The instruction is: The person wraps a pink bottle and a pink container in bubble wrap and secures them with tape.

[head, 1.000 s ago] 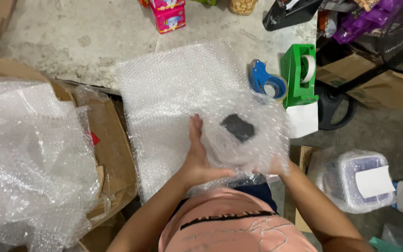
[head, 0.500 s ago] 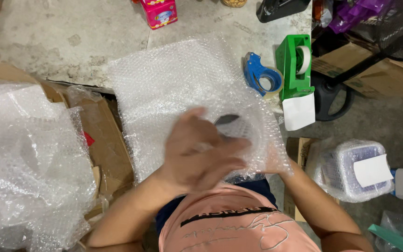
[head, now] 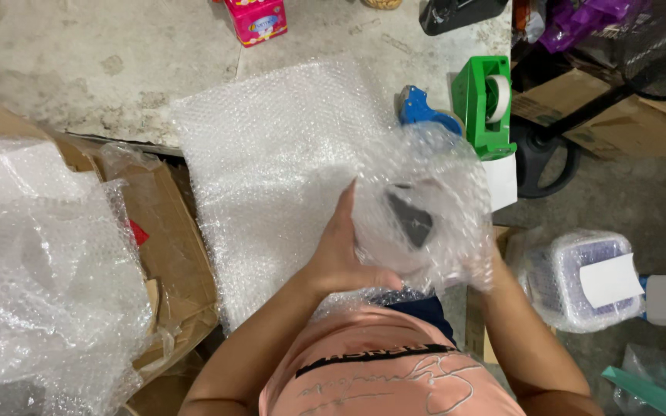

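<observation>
My left hand (head: pixel 344 250) presses flat against the left side of a bundle of clear bubble wrap (head: pixel 441 192) with a dark object (head: pixel 410 218) inside it. My right hand is almost wholly hidden behind the bundle's right side; only its wrist (head: pixel 495 266) shows, and it seems to hold the bundle from there. I hold the bundle in front of my chest, above a large sheet of bubble wrap (head: pixel 279 169) spread on the concrete surface.
A green tape dispenser (head: pixel 486 104) and a blue tape gun (head: pixel 419 112) stand right of the sheet. A pink box (head: pixel 256 19) lies at the back. An open cardboard box (head: pixel 171 254) with loose bubble wrap (head: pixel 40 270) is left. A clear lidded tub (head: pixel 580 281) is right.
My left hand has come off the top of the bundle and now lies flat against its left side. The bundle has turned and shifted a little to the right.
</observation>
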